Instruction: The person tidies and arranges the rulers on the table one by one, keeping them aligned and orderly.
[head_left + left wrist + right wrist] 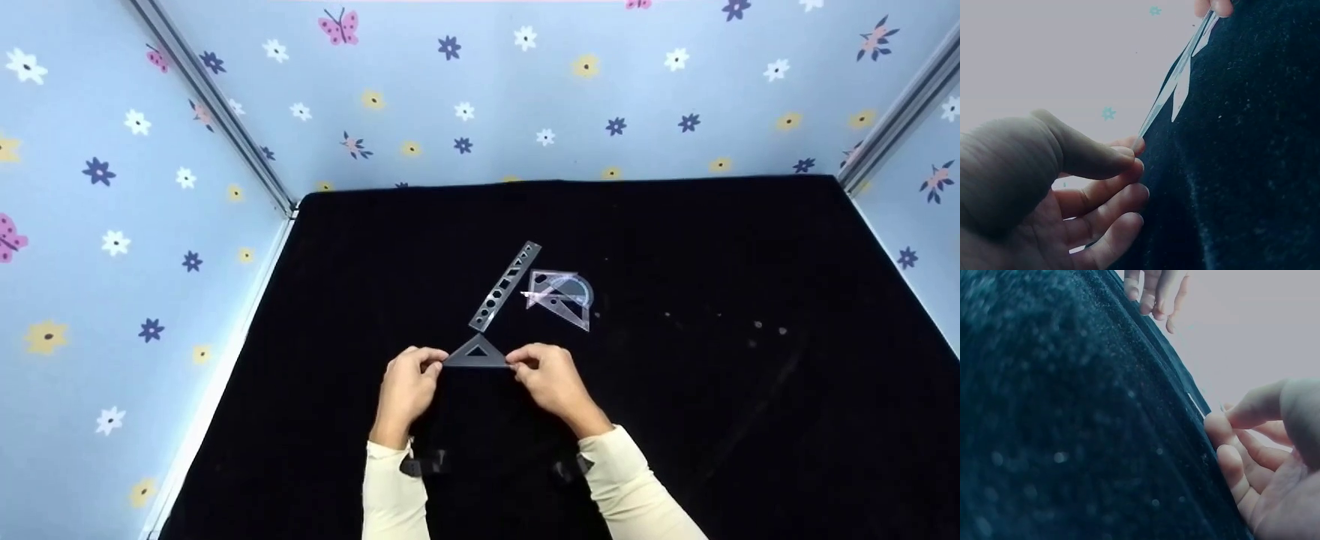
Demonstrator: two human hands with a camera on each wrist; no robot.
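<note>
Both hands hold a clear set square point(478, 361) with a triangular cutout, its long edge toward me and its peak pointing away. The left hand point(409, 382) pinches the left corner between thumb and fingers; in the left wrist view the set square point(1163, 95) appears almost edge-on. At the opposite corner, the right hand point(553, 381) pinches with thumb and index finger. Just past the peak lies a clear stencil ruler point(509, 278), slanting away to the right. Beside it, a clear protractor point(574, 288) overlaps clear triangular pieces point(571, 316).
Black cloth point(705, 247) covers the table. Blue patterned walls point(510, 82) rise behind and at both sides, with metal posts point(217, 105) at the corners. Small pale specks point(758, 325) dot the cloth at right.
</note>
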